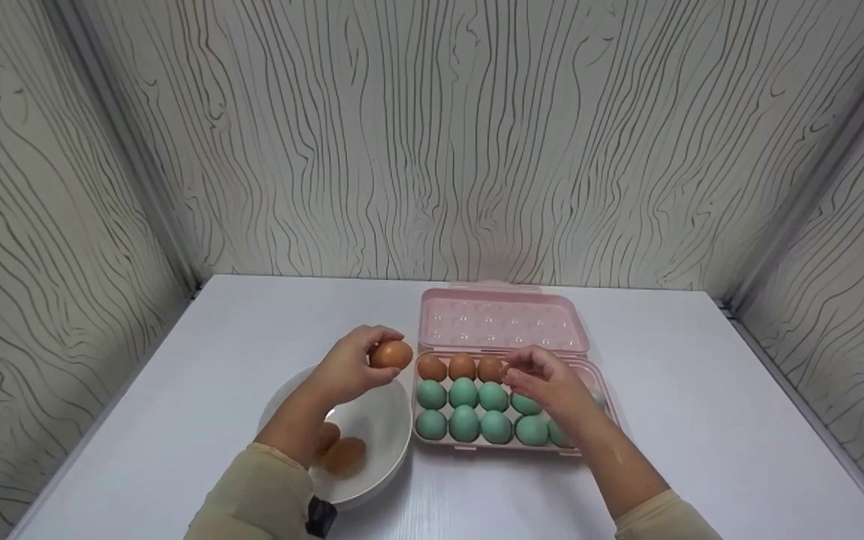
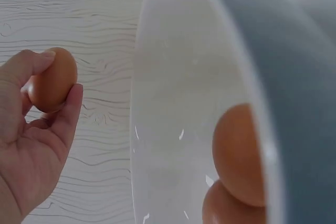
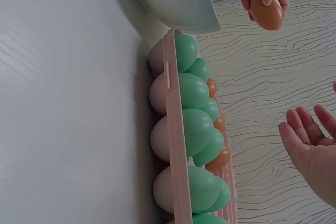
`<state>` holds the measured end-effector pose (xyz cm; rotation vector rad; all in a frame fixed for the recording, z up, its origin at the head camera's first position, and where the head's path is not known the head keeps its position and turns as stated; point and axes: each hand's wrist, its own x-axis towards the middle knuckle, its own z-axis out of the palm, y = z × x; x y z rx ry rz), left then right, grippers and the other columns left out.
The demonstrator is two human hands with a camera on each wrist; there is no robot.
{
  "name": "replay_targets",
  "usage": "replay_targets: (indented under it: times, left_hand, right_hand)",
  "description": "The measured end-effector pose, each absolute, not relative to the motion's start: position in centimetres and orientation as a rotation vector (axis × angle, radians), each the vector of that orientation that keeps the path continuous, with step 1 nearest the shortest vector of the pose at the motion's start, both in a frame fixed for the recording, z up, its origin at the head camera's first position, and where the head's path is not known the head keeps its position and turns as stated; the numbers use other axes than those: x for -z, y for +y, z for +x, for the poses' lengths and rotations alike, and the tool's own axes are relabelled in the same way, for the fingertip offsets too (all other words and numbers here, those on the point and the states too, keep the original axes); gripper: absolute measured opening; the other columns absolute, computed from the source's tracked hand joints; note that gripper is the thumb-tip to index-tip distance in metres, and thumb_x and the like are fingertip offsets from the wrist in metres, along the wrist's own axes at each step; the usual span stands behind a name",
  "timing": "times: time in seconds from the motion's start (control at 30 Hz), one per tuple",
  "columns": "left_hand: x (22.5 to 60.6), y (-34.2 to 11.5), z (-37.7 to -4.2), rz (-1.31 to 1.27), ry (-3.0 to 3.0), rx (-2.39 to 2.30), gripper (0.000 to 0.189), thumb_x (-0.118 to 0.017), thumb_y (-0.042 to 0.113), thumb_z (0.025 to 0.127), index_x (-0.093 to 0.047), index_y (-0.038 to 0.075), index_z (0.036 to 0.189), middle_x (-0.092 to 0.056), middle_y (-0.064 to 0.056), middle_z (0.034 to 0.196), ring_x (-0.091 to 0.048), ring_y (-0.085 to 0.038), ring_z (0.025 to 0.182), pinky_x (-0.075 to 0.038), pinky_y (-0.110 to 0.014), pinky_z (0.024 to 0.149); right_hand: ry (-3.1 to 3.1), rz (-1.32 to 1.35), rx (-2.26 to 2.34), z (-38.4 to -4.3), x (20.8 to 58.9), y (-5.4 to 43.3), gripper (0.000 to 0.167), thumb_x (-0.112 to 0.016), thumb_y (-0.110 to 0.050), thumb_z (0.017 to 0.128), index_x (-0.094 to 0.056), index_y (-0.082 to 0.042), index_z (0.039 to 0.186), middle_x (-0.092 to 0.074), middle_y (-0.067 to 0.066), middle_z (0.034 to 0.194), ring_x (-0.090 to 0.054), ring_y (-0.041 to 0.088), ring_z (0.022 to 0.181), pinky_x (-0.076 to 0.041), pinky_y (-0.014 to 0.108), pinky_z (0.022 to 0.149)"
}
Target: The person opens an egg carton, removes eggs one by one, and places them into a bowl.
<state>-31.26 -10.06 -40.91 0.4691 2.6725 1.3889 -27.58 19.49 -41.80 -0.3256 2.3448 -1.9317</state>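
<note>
Between its thumb and fingers my left hand [image 1: 348,369] grips a brown egg [image 1: 391,355], held up over the bowl's far right rim. Two more brown eggs [image 1: 345,456] lie inside the white bowl [image 1: 389,435]; the left wrist view shows them touching. My right hand [image 1: 556,386] hovers over the pink egg carton [image 1: 443,444], fingers loosely bent and holding nothing, close to the last of three brown eggs [image 1: 462,367] in the back row. Green eggs [image 1: 493,397] fill much of the middle and front rows. My right hand and forearm hide part of the carton's right side.
The carton's dimpled pink lid [image 1: 503,319] lies folded back behind it. Both carton and bowl stand on a white table [image 1: 672,420], with wood-patterned panels [image 1: 432,135] rising at the back and sides.
</note>
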Motion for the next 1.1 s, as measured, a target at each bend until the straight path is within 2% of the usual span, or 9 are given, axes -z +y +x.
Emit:
replay_targets:
  times: [0.17, 0.3, 0.6, 1.1]
  left_hand:
    - [41.6, -10.9, -31.9, 0.421, 2.710, -1.285, 0.041, -0.071, 0.011, 0.078, -0.055, 0.021, 0.114, -0.051, 0.000, 0.106, -0.051, -0.020, 0.093, -0.047, -0.035, 0.084]
    - [42.1, -11.2, -32.2, 0.462, 2.723, -1.143, 0.038, -0.071, 0.011, 0.076, -0.056, 0.024, 0.109, -0.052, 0.001, 0.103, -0.051, -0.020, 0.091, -0.047, -0.035, 0.081]
    - [42.0, -11.1, -32.5, 0.416, 2.661, -0.981, 0.038, -0.072, 0.015, 0.075, -0.056, 0.032, 0.106, -0.053, 0.006, 0.102, -0.049, -0.019, 0.095, -0.046, -0.038, 0.083]
    - [41.7, -11.8, -33.0, 0.454, 2.641, -0.879, 0.034, -0.070, 0.010, 0.074, -0.058, 0.026, 0.102, -0.055, 0.003, 0.093, -0.050, -0.019, 0.088, -0.045, -0.035, 0.076]
  right_hand:
    - [2.327, -0.312, 1.938, -27.5, 41.9, 19.7, 0.033, -0.060, -0.019, 0.088, -0.051, 0.004, 0.111, -0.053, 0.018, 0.104, -0.054, 0.026, 0.097, -0.048, 0.036, 0.088]
    - [2.308, -0.277, 1.957, -27.5, 41.9, 19.8, 0.039, -0.060, -0.021, 0.088, -0.049, 0.006, 0.113, -0.055, 0.013, 0.102, -0.055, 0.028, 0.099, -0.049, 0.032, 0.086]
    - [2.307, -0.255, 1.938, -27.5, 41.8, 19.8, 0.041, -0.061, -0.025, 0.087, -0.051, 0.005, 0.113, -0.056, 0.011, 0.102, -0.054, 0.026, 0.100, -0.049, 0.029, 0.084]
    - [2.319, -0.257, 1.939, -27.3, 41.8, 19.6, 0.037, -0.060, -0.024, 0.088, -0.052, 0.004, 0.112, -0.056, 0.011, 0.101, -0.055, 0.024, 0.098, -0.048, 0.030, 0.085]
